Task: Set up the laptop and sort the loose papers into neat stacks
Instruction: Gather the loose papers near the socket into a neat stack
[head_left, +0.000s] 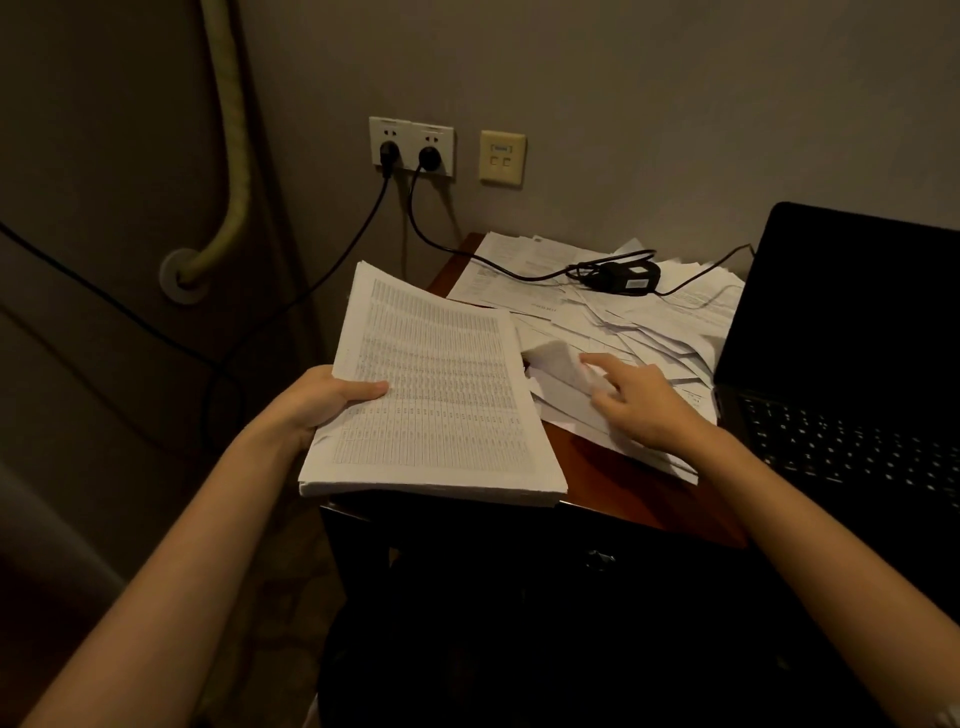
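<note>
My left hand (324, 400) grips a thick stack of printed table sheets (441, 395) by its left edge, thumb on top, holding it over the desk's left corner. My right hand (636, 402) reaches into the loose papers (639, 322) strewn over the desk, and its thumb and fingers pinch a blurred sheet (561, 364) that curls upward. An open black laptop (852, 364) stands at the right with a dark screen and its keyboard showing.
A black power adapter (623, 278) with coiled cable lies on the far papers, with cables running to the wall sockets (410, 145) and toward the laptop. The dark wooden desk (613, 478) shows a bare strip at the front. A yellow-green hose hangs at the left wall.
</note>
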